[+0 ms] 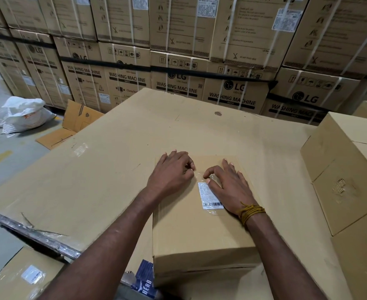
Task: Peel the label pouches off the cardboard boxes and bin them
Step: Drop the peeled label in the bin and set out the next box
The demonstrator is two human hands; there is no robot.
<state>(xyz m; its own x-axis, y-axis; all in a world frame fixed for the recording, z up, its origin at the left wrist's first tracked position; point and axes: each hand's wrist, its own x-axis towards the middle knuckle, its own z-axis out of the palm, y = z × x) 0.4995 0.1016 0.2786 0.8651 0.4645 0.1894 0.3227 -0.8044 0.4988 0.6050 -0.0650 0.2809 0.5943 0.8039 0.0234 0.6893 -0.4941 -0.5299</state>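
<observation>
A small cardboard box (199, 232) lies in front of me on a large flat cardboard surface (124, 137). On its top sticks a clear label pouch (211, 197) with a white barcode label inside. My left hand (170, 169) rests on the box at the pouch's upper left, its index finger and thumb curled together on the pouch's top edge. My right hand (231, 188) lies over the pouch's right side. Its bent index finger and thumb pinch the wrinkled plastic at the top edge, and its other fingers lie spread on the box.
A taller cardboard box (340, 169) stands close on the right. Another box with a label pouch (26, 276) sits low on the left, behind a plastic-wrapped bar (33, 234). White sacks (24, 115) and a flattened carton (74, 126) lie on the floor. Stacked washing-machine cartons (178, 83) wall off the back.
</observation>
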